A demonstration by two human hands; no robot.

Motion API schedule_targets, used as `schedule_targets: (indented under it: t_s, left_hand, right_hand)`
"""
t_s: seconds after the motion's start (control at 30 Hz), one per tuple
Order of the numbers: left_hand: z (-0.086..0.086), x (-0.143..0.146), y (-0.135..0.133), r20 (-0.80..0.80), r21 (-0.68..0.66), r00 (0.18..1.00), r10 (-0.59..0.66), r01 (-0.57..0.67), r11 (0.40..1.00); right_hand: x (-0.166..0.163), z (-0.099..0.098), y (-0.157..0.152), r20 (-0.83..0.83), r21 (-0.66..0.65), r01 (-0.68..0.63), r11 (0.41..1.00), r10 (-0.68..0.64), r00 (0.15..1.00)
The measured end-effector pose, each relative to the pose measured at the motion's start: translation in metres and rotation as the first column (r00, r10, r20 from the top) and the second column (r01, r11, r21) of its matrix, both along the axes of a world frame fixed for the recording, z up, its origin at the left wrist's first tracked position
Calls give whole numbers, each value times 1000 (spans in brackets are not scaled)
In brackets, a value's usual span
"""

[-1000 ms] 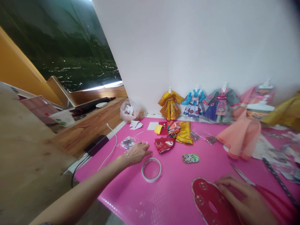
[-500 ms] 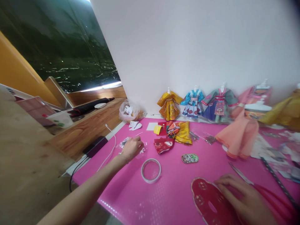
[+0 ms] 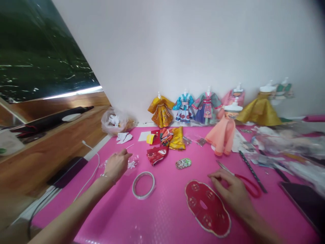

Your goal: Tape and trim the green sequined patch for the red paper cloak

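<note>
My left hand [image 3: 117,165] hovers over the left side of the pink table, fingers curled together over a small clear plastic bag [image 3: 132,163] with white bits in it. Whether anything is pinched there is hidden. A thin white stick [image 3: 130,146] lies just beyond those fingertips. My right hand [image 3: 230,191] is at the upper right edge of a red scalloped fabric piece [image 3: 207,206] with a pale border and a slit in its middle. Its fingers are bent with the tips close together; I cannot make out anything between them. Red-handled scissors [image 3: 250,186] lie partly behind this hand.
A tape roll [image 3: 143,185] lies between my hands. Beyond it are a patterned oval clip [image 3: 183,163], red folded cloth [image 3: 156,155] and yellow cloth [image 3: 177,138]. Small dressed forms, one in gold [image 3: 160,110], line the wall. A black dotted stick [image 3: 252,172] and plastic bags [image 3: 286,142] are at right.
The view has turned right, so everything sits further left and more of the right side shows. My right hand has drawn slightly off the red piece, uncovering more of it.
</note>
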State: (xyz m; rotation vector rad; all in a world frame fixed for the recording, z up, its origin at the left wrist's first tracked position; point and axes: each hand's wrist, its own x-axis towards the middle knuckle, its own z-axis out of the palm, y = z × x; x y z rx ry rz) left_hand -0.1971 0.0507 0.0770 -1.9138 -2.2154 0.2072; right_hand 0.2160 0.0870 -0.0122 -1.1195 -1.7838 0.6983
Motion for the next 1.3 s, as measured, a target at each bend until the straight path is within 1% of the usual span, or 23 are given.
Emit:
schedule_targets:
  t_s: [0.07, 0.13, 0.2, 0.27, 0.37, 0.4, 0.43, 0.47, 0.53, 0.57, 0.63, 0.7, 0.77, 0.8, 0.87, 0.93, 1.0, 1.07, 1.1, 1.17, 1.2, 1.23, 1.3]
  left_hand:
    - [0, 13, -3, 10, 53, 999, -48, 48, 997]
    - [-1, 33, -5, 43, 90, 989, -143, 139, 986]
    - [-5, 61, -8, 96, 103, 959, -265, 255, 961]
    - [-12, 95, -14, 155, 113, 908, -390, 376, 920]
    - [-31, 153, -30, 249, 99, 776, -580, 575, 812]
    - [-39, 171, -36, 284, 98, 720, -633, 635, 766]
    - [-49, 187, -42, 356, 102, 649, -673, 688, 718]
    - [-59, 201, -47, 401, 108, 608, -685, 712, 694]
    - [-77, 222, -55, 452, 47, 597, -662, 726, 687]
    - [-84, 228, -56, 476, -6, 593, -649, 740, 672]
    - [-94, 232, -57, 518, -126, 605, -605, 754, 645]
    - [-95, 228, -53, 555, -210, 612, -564, 759, 617]
    - [-88, 217, -49, 589, -222, 587, -555, 778, 588]
    - [-83, 211, -46, 607, -202, 557, -567, 798, 567]
    - [-72, 199, -42, 643, -155, 475, -601, 849, 504]
    - [-64, 194, -41, 643, -79, 447, -623, 847, 526]
    - [-63, 196, -42, 611, -30, 464, -642, 823, 567]
    - [-68, 202, -45, 575, -76, 510, -640, 812, 579]
    - [-70, 205, -45, 561, -122, 529, -637, 813, 569]
    - [-73, 205, -42, 550, -192, 537, -640, 827, 529]
    - [-72, 203, -38, 555, -199, 519, -650, 842, 502]
    - [-70, 199, -34, 562, -191, 496, -661, 856, 480]
    - [-64, 191, -25, 589, -164, 414, -694, 902, 399]
  right_hand:
    - [-1, 0, 1, -14, -5, 52, 999, -52, 999]
    - [-2, -2, 3, -25, -13, 93, 996, -93, 995]
    - [-2, -4, 5, -32, -22, 114, 993, -115, 993]
    - [-2, -6, 7, -37, -31, 125, 992, -126, 991]
    - [-2, -10, 9, -40, -40, 141, 989, -143, 989]
    - [-3, -11, 10, -40, -42, 144, 989, -146, 988]
    - [-3, -12, 10, -40, -44, 146, 988, -147, 988]
    - [-3, -13, 10, -41, -44, 146, 988, -148, 988]
    - [-4, -13, 10, -45, -45, 146, 988, -148, 988]
    - [-4, -13, 10, -48, -44, 146, 988, -148, 988]
    - [-4, -12, 11, -53, -43, 149, 988, -151, 987]
    - [-4, -10, 11, -59, -41, 152, 987, -154, 986]
    - [-4, -8, 10, -69, -40, 153, 987, -155, 985]
    - [-4, -7, 10, -75, -40, 152, 988, -155, 985]
    - [-5, -4, 9, -88, -44, 153, 987, -156, 984]
    - [-5, -2, 9, -102, -51, 158, 986, -162, 981]
    - [-5, -1, 8, -113, -58, 161, 985, -167, 980]
    - [-5, 0, 9, -118, -63, 159, 985, -166, 979]
    - [-5, 0, 9, -120, -65, 158, 985, -165, 979]
    - [-4, 0, 10, -121, -74, 157, 985, -165, 979]
    - [-3, 0, 11, -122, -79, 156, 984, -165, 979]
    - [-3, 0, 11, -124, -86, 155, 984, -165, 978]
    - [-2, 1, 11, -129, -102, 148, 984, -161, 978]
